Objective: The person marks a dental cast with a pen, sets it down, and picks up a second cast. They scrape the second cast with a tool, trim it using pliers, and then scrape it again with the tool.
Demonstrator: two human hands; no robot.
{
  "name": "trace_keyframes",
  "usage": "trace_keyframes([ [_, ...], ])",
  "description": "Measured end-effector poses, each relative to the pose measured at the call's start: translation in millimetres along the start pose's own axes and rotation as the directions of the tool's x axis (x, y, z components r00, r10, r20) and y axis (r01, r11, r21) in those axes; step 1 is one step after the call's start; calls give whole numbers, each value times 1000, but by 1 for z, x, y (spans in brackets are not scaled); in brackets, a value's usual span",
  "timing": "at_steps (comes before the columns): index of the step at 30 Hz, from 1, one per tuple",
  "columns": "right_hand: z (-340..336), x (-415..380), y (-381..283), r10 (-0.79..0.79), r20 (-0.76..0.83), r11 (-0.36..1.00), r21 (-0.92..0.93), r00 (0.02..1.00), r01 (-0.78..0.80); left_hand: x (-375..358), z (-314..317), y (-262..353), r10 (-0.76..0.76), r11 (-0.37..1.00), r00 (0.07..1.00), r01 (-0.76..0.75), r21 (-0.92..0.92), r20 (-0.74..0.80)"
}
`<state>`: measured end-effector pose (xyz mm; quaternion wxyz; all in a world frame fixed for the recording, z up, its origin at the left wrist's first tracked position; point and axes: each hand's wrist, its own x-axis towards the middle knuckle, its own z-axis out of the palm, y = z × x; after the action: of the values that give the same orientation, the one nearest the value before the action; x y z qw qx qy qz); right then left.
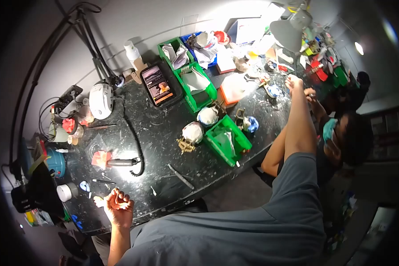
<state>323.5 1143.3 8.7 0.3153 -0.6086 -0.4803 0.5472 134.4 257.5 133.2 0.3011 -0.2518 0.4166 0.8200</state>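
— How is the room laid out?

— A long dark marbled worktop (164,128) is set against a pale grey wall (133,22). A black jointed lamp arm (82,31) is fixed at the left end.

— And the light?

— The far end of the bench is flooded by a grey lamp shade (288,33). A small round light (359,48) is seen at the upper right, where the room is left dim. A grey-brown floor (241,193) is visible below the bench edge.
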Motion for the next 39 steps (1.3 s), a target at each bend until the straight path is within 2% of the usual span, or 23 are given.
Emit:
trace_keyframes([
  [2,2,18,-2,-84,-36,996,-30,996,83,8,13,-15,-6,1000,1000,6,7,16],
  [3,15,26,-6,-200,-272,934,-344,941,99,9,19,-20,-4,1000,999,2,30,37],
  [5,3,83,5,-287,-264,859,-497,921,125,15,25,-25,-12,998,1000,10,66,27],
  [6,-17,161,25,-146,-266,781,-622,953,-54,17,29,-26,8,998,1000,-6,62,-25],
  [7,15,34,-19,-334,-371,610,-786,866,-102,18,35,-27,27,998,997,-22,62,-76],
  [12,-3,35,-7,-344,-179,281,-956,922,-81,29,56,-22,57,994,986,-42,100,-154],
  [14,-20,48,7,-381,3,97,-994,925,44,38,58,-22,24,993,985,-3,120,-169],
  [15,-24,59,15,-444,-18,165,-984,896,62,41,55,-21,1,994,986,17,108,-166],
  [19,0,3,0,-435,142,-21,-989,889,147,45,67,-25,-24,993,984,43,107,-178],
  [23,11,-21,-12,-553,47,110,-986,832,128,40,57,-23,-21,996,991,32,86,-133],
  [24,9,-15,-12,-548,-83,223,-974,832,50,35,55,-20,-5,998,988,15,61,-152],
  [25,7,11,-1,-526,-195,329,-944,828,-14,35,48,-15,-23,998,994,29,55,-108],
  [27,3,76,16,-599,-459,597,-802,656,-15,34,31,-7,-36,999,999,36,7,0],
  [28,12,81,20,-605,-408,579,-815,684,26,31,27,-2,-43,997,997,47,-65,61],
  [29,18,75,14,-468,-549,809,-581,692,87,26,31,2,-12,997,1000,10,-81,-28],
  [30,24,70,6,-279,-640,953,-276,716,125,24,25,6,-11,991,1000,14,-133,27],
  [31,27,58,-4,-56,-670,989,65,740,134,22,19,11,-15,991,998,23,-128,65],
  [32,27,46,-13,174,-631,909,398,756,123,23,10,16,-19,990,997,30,-136,80],
  [34,15,1,-18,175,-445,653,720,878,235,27,-8,23,-35,990,986,57,-132,162],
  [36,-1,-79,-6,-115,-133,258,953,984,159,33,-14,30,-42,991,979,67,-120,200],
  [37,-8,-138,1,-273,-2,134,990,962,40,39,-19,32,-40,991,972,68,-114,230],
  [38,-9,-213,8,-418,85,106,993,904,-45,44,-20,36,-60,992,974,83,-100,216],
  [39,-9,-287,10,-654,242,124,969,717,-214,49,-23,40,-77,991,975,97,-88,207],
])
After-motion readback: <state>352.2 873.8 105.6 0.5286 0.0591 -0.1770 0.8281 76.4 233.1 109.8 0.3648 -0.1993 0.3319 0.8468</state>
